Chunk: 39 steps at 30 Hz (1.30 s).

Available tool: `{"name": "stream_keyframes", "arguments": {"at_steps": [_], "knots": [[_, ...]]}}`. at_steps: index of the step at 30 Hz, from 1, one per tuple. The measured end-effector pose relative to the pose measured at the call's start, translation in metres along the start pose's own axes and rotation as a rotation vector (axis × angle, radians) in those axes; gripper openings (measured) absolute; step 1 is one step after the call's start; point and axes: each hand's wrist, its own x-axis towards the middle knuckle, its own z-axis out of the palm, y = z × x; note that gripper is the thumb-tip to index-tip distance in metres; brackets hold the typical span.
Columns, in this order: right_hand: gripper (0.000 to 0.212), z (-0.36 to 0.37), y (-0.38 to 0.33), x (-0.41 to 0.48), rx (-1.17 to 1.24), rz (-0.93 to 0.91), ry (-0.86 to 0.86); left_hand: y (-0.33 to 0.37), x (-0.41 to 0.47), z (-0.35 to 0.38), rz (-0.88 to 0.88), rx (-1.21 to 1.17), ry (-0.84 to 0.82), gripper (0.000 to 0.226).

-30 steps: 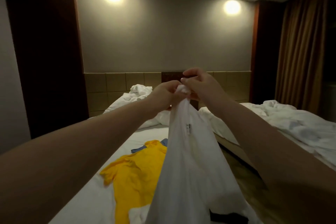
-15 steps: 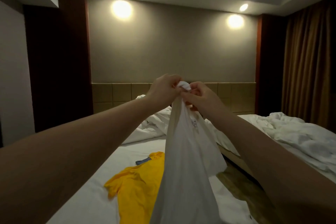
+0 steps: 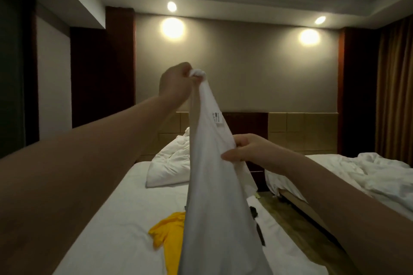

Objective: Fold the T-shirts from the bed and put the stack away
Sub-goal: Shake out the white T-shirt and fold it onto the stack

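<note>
Head view, left to right: a bed (image 3: pixel 116 212) with a white sheet carries a yellow T-shirt (image 3: pixel 166 236), partly hidden behind hanging white cloth. Left hand (image 3: pixel 176 83), raised high, fingers curled tight round the bunched top end of a white T-shirt (image 3: pixel 210 185), which hangs down from it over the bed; a small sewn-in label (image 3: pixel 217 117) sits just below that grip, its dark print too small to read. Right hand (image 3: pixel 248 149), lower down, pinches the shirt's right edge between thumb and curled fingers; a second bed (image 3: pixel 380 176) with rumpled white bedding stands farther right.
</note>
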Motion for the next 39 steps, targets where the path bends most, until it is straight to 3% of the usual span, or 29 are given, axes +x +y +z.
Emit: {"name": "stream_keyframes", "arguments": {"at_steps": [6,11,16,18,23,28,32,36,39], "knots": [[0.049,-0.010,0.027,-0.015,-0.070,0.126,0.017,-0.032,-0.003,-0.043,-0.160,-0.092,0.109,0.021],[0.020,-0.018,0.022,-0.023,0.062,-0.031,0.219,-0.058,-0.015,-0.064,-0.195,-0.063,-0.023,0.025],[0.014,-0.024,0.015,-0.016,0.180,0.031,0.323,-0.065,-0.033,-0.071,-0.210,-0.117,-0.092,0.013],[0.020,-0.025,0.013,-0.013,0.266,0.096,0.310,-0.069,-0.038,-0.075,-0.209,-0.126,-0.100,0.013],[0.056,-0.021,0.014,-0.003,0.290,0.324,0.199,-0.092,-0.050,-0.087,-0.239,-0.120,-0.181,0.023],[0.045,-0.010,0.024,0.011,0.283,0.373,0.135,-0.118,-0.063,-0.096,-0.287,-0.140,-0.244,0.023],[0.032,0.007,0.036,0.019,0.275,0.337,0.061,-0.139,-0.073,-0.097,-0.271,-0.025,-0.274,0.028],[0.038,0.025,0.058,0.038,0.002,0.204,0.353,-0.149,-0.081,-0.093,-0.249,0.074,-0.417,0.022],[0.036,0.034,0.068,0.054,-0.112,0.115,0.432,-0.160,-0.082,-0.087,-0.284,0.067,-0.426,0.025]]}}
